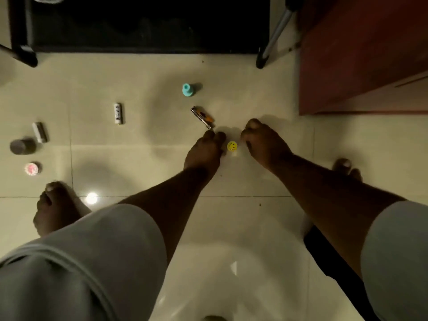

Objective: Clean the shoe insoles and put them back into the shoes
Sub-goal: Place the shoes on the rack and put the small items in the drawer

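No shoe or insole is in view. Both arms reach down to a pale tiled floor. My left hand (205, 149) has its fingers curled downward, and the fingertips sit at the ring end of a small metal and orange nail clipper (202, 117) that lies on the tile. Whether they pinch it is hidden. My right hand (264, 142) hovers just right of it, fingers curled under, with nothing visible in it. A yellow smiley badge (232, 146) lies on the floor between the two hands.
Small items dot the floor: a teal piece (188, 89), a white battery (118, 113), a grey stick (39, 132), a dark cap (22, 146) and a pink-white disc (32, 168). A black mat (148, 24), metal legs (273, 40), a wooden cabinet (361, 54) and bare feet (55, 205) surround them.
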{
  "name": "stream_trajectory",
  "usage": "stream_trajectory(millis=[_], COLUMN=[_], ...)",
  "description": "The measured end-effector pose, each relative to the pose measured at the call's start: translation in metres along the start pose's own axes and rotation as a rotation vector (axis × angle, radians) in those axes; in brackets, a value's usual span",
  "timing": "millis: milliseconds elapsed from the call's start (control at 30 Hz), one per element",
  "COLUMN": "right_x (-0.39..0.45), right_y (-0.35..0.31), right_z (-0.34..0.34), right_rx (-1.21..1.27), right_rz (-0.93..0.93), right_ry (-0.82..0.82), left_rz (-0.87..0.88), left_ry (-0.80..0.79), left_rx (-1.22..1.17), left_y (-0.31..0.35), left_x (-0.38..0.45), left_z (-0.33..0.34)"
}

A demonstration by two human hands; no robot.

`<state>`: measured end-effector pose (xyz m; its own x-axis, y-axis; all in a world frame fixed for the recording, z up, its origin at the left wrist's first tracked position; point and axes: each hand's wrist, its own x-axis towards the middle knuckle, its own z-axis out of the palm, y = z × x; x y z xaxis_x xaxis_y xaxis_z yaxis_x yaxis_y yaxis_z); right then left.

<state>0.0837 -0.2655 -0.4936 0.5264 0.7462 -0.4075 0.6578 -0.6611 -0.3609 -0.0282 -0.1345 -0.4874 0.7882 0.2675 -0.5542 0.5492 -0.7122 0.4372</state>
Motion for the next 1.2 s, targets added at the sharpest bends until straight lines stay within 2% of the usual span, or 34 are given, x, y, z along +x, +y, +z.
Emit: stream_trajectory(millis=[100,167,267,333,467,600,767,867,967,1067,1133,1200], right_x=[-0.019,-0.034,-0.047,-0.049,-0.052,-0.064,-0.107,-0.142,-0.193,-0.231,-0.238,-0.234], right_y=[-0.003,-0.003,-0.002,0.000,0.012,0.013,0.005,-0.004,-0.011,0.007,0.032,0.058], right_z=[0.002,0.003,0.004,0.002,-0.008,-0.040,-0.118,-0.187,-0.274,-0.352,-0.393,-0.422], right_rx=[-0.066,-0.014,0.149,0.182,0.198,0.252,0.234,0.209,0.212,0.169,0.092,0.055], right_rz=[-0.045,0.063,0.236,0.266,0.239,0.154,-0.020,-0.205,-0.313,-0.305,-0.252,-0.167], right_ry=[-0.104,-0.127,-0.045,-0.012,0.004,0.075,0.112,0.260,0.407,0.555,0.686,0.742], left_rz=[-0.035,-0.056,0.012,0.020,0.016,-0.011,0.232,0.395,0.572,0.712,0.741,0.756], left_ry=[-0.049,-0.056,-0.041,-0.041,0.001,0.011,0.211,0.364,0.490,0.501,0.471,0.492], left_rx=[0.043,-0.006,-0.075,-0.029,0.137,0.043,-0.162,-0.231,-0.216,-0.115,0.009,0.117], left_y=[0.000,0.006,0.021,0.031,0.040,0.048,0.105,0.162,0.229,0.300,0.350,0.394], left_x=[-0.005,-0.013,-0.016,-0.008,0.007,-0.004,-0.050,-0.088,-0.127,-0.145,-0.141,-0.126], left_z=[-0.004,-0.009,-0.013,-0.010,-0.001,-0.012,-0.083,-0.145,-0.209,-0.256,-0.273,-0.280])
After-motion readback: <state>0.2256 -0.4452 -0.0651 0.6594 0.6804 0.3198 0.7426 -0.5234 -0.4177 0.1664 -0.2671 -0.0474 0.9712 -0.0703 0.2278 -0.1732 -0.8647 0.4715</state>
